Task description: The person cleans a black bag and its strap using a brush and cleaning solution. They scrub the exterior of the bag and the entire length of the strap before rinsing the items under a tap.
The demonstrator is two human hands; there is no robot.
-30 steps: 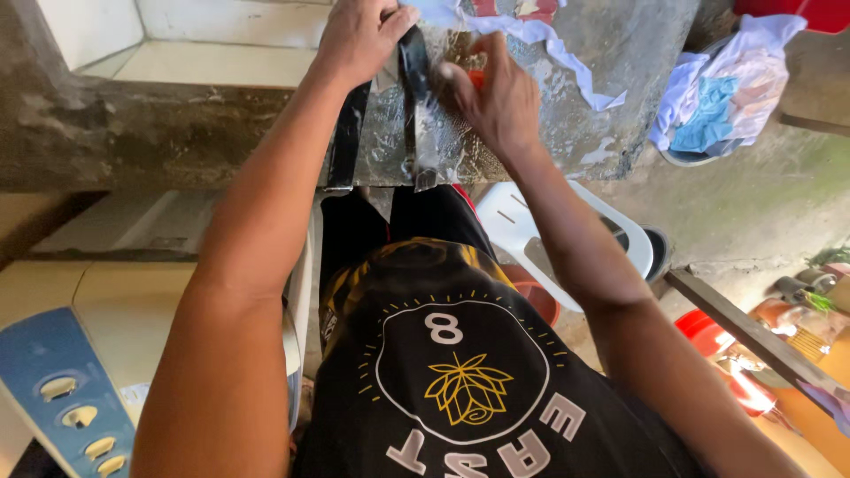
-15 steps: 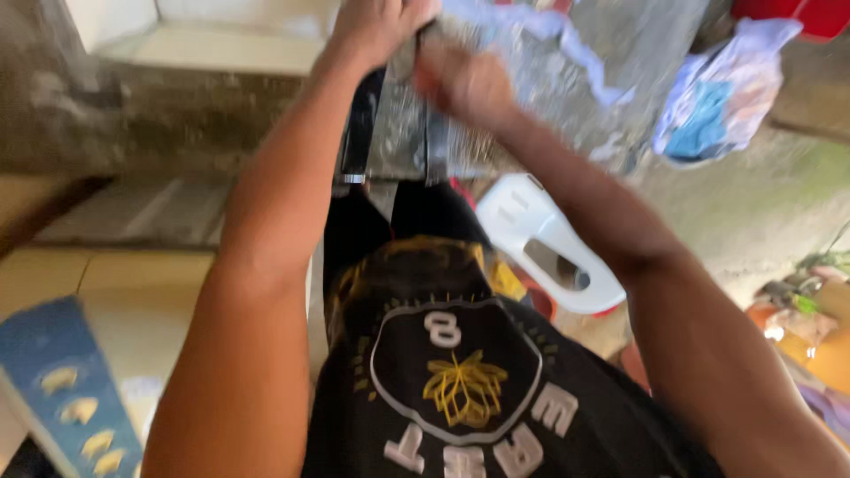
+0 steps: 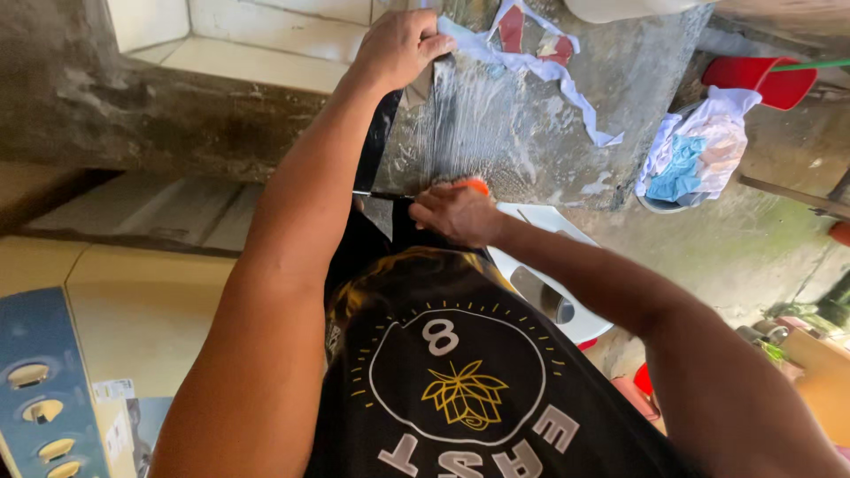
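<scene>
My left hand (image 3: 398, 44) rests at the far end of a wet, soapy concrete slab (image 3: 531, 124). It pins down a black garment (image 3: 379, 146) that hangs over the slab's left edge, and its fingers touch a white and pale blue cloth (image 3: 531, 66) lying across the top. My right hand (image 3: 456, 212) is at the slab's near edge. It is closed around an orange scrubbing brush (image 3: 476, 185), of which only the tip shows. The black printed shirt I wear (image 3: 452, 389) fills the bottom of the view.
A basin of bundled white and blue laundry (image 3: 695, 155) stands right of the slab, with a red dipper (image 3: 761, 80) behind it. A white plastic seat (image 3: 553, 292) is below the slab. A washing machine panel (image 3: 44, 389) is at lower left, and a tiled ledge (image 3: 239, 57) at upper left.
My right hand has pulled back from the far end of the slab to its near edge. My left hand has stayed at the top on the garment.
</scene>
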